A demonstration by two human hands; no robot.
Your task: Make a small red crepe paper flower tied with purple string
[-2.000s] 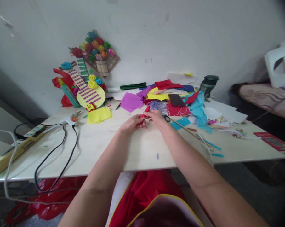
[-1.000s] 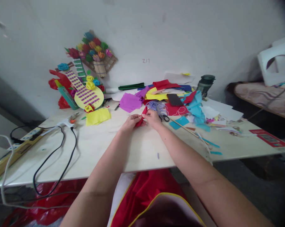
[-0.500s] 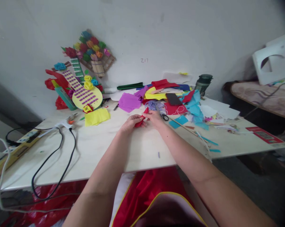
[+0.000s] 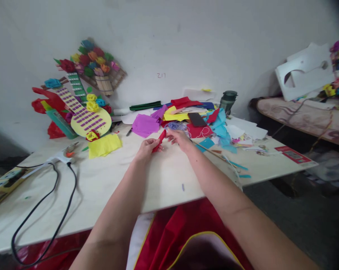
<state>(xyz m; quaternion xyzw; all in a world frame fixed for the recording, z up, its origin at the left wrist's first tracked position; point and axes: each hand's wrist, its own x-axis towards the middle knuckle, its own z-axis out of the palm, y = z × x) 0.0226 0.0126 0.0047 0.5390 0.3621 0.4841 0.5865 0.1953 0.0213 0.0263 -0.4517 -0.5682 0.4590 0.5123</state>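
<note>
A small folded strip of red crepe paper (image 4: 159,142) is held above the table, tilted up to the right. My left hand (image 4: 147,147) is closed around its lower part, with fingertips showing on both sides. At the upper tip of the strip, my right hand (image 4: 179,138) has its thumb and forefinger pinched, and its other fingers are loosely curled. How firmly it grips the tip is hard to see. Just behind the hands lie purple crepe paper (image 4: 145,125), a tangle of pale purple string (image 4: 175,126) and a red sheet (image 4: 197,130).
To the left are a yellow sheet (image 4: 105,145), a glue gun (image 4: 61,155) with a black cord, a glue bottle (image 4: 59,119) and a guitar-shaped craft (image 4: 92,122). A phone (image 4: 197,119), blue paper (image 4: 218,125), a thin stick (image 4: 211,150) and a dark cup (image 4: 228,101) stand or lie rightward.
The camera view has turned to the right, so the table things sit further left. My right hand has shifted slightly up the red strip, and its lower fingers have spread a little.
</note>
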